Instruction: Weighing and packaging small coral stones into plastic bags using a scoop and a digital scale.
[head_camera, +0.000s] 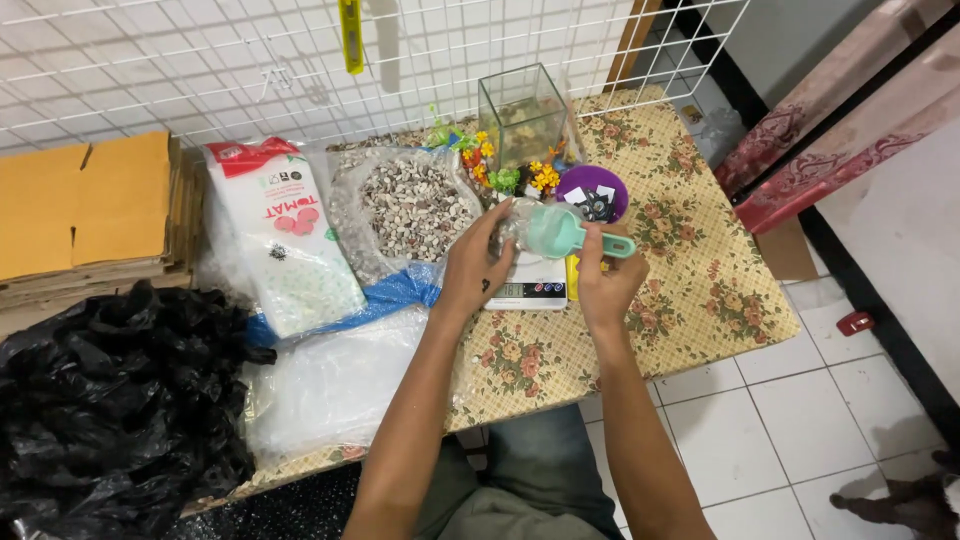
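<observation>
Right now the person's right hand (607, 283) has its fingers clamped on the handle of a mint-green scoop (556, 231), tipping it toward a small clear plastic bag (516, 222) that the left hand (475, 268) pinches open with fingers closed on its rim. Both hover just above a small digital scale (530, 283) near the middle of the bench (700, 270).

What could go wrong, as I judge it: the bag's mouth looks narrow and limp, so a slack pinch or a fast tilt of the scoop could scatter the contents over the scale and the cloth. Whether the scoop is loaded I cannot tell.

Toward the back edge stand a glass tank (522, 112), little plastic flowers (510, 170) and a purple bowl (592, 192). An open bag of mixed pebbles (412, 205) lies left of the hands, beside a white printed sack (285, 240). Cardboard sheets (85, 205) are stacked at the left end, black plastic bags (110, 400) heaped in front of them. The bench wears a floral yellow cloth; a white wire grid (200, 60) backs it, and the floor (800, 410) is white tile.
</observation>
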